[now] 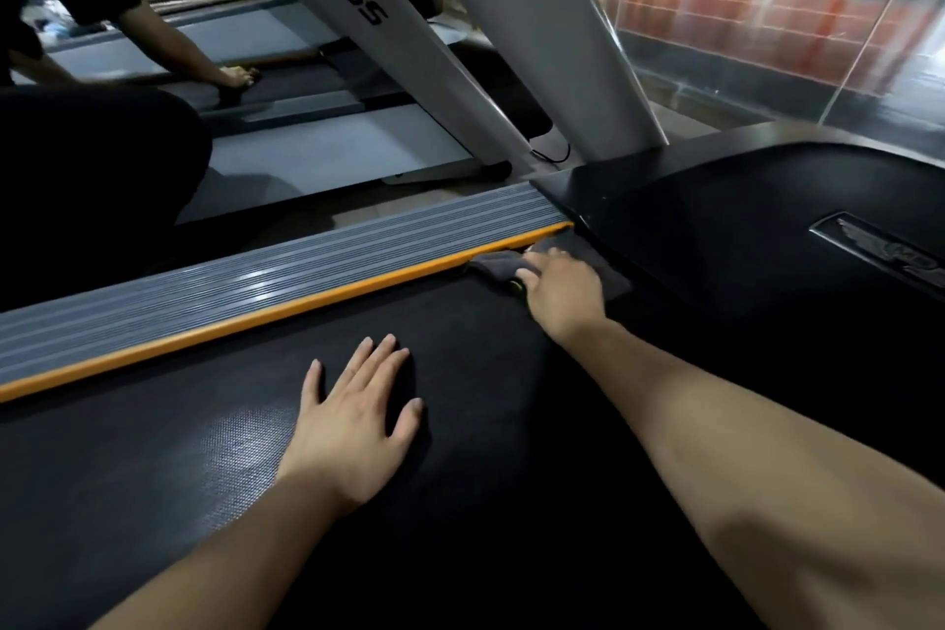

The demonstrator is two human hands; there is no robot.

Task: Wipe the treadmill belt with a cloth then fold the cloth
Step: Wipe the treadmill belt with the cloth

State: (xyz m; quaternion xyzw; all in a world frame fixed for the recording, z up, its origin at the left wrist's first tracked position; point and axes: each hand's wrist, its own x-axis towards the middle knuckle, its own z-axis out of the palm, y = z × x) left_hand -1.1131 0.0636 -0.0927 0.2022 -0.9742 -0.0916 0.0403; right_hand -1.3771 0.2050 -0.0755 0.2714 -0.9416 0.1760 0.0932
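Wiping's underway: right hand (560,292) probably pressing the cloth (498,264) at belt's (460,425) 1 o'clock corner, left hand (358,409) flat, fingers spread; folding's left.

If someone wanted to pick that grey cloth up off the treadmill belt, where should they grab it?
Probably the bunched fold at the cloth's left end, beside the orange strip. It stands up off the belt and pokes out clear of the right hand pressing the rest flat. Come from above with a pinch grip; the motor cover blocks the far side.
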